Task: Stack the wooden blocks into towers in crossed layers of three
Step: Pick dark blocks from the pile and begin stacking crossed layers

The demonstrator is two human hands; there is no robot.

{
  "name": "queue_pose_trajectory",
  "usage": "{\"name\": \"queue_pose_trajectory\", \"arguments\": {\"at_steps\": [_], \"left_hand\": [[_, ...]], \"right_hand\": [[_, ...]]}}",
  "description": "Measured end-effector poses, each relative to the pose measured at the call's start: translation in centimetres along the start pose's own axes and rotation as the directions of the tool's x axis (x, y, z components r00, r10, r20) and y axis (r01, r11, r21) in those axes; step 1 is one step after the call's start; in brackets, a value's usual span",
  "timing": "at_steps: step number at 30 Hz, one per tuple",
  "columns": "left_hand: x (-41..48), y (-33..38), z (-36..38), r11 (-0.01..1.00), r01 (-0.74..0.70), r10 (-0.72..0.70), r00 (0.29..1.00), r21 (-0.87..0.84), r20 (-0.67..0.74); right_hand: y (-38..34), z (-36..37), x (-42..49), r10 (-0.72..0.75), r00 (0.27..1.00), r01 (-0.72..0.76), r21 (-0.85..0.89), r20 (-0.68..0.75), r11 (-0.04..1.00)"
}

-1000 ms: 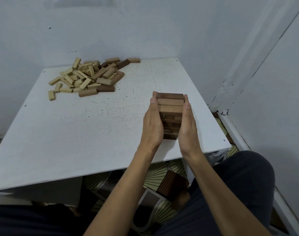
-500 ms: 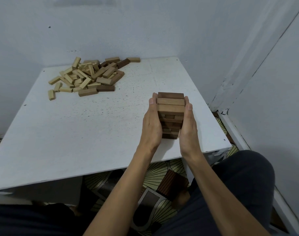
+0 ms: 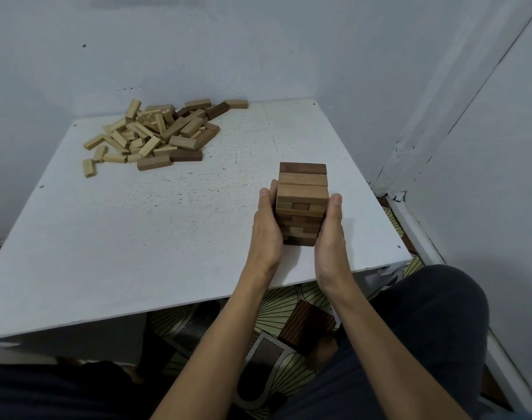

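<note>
I'm squaring the tower [image 3: 301, 204] by the near right corner of the table [image 3: 137, 253], left hand [image 3: 266, 228] and right hand [image 3: 330, 234] pressing its sides with fingers straight and together; next I'd let go gently and fetch three from the loose blocks [image 3: 155, 134] at the far left

One table [image 3: 137, 253]. One tower [image 3: 301, 189] near its right edge, three blocks side by side in the top layer [image 3: 302, 179]; about eight layers countable on the near face, the lower ones partly hidden. One loose pile [image 3: 155, 134] toward the far left corner: roughly a dozen darker brown blocks and some thirty smaller pale ones, too heaped for an exact figure. One pale block [image 3: 89, 168] apart at the pile's near left end. Two hands: left hand [image 3: 266, 228], right hand [image 3: 330, 234], one per side of the tower.
</note>
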State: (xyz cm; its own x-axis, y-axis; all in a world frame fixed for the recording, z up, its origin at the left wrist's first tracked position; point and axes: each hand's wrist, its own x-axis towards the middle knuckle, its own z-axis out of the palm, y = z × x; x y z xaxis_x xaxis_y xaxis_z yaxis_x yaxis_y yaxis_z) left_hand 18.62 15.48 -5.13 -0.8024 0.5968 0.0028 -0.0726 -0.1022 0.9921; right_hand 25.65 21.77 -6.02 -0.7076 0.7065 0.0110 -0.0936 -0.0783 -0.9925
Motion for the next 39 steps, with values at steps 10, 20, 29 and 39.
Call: {"name": "queue_pose_trajectory", "arguments": {"at_steps": [10, 20, 29, 39], "left_hand": [[0.01, -0.27, 0.02, 1.0, 0.007, -0.007, 0.999, 0.005, 0.038], [0.32, -0.47, 0.04, 0.999, 0.039, -0.039, 0.998, 0.003, 0.05], [0.36, -0.55, -0.13, 0.999, 0.031, -0.032, 0.997, 0.025, 0.07], [0.34, -0.51, -0.25, 0.999, 0.024, -0.026, 0.998, 0.032, 0.063]], "right_hand": [[0.06, 0.1, -0.11, 0.018, 1.0, -0.018, 0.002, 0.003, 1.0], [-0.04, 0.15, -0.07, 0.015, 1.0, -0.015, 0.024, 0.002, 1.0], [-0.2, 0.2, -0.01, 0.026, 0.999, -0.026, 0.01, -0.023, 1.0], [-0.49, 0.07, -0.02, 0.039, 0.999, -0.04, -0.022, -0.023, 0.999]]}}
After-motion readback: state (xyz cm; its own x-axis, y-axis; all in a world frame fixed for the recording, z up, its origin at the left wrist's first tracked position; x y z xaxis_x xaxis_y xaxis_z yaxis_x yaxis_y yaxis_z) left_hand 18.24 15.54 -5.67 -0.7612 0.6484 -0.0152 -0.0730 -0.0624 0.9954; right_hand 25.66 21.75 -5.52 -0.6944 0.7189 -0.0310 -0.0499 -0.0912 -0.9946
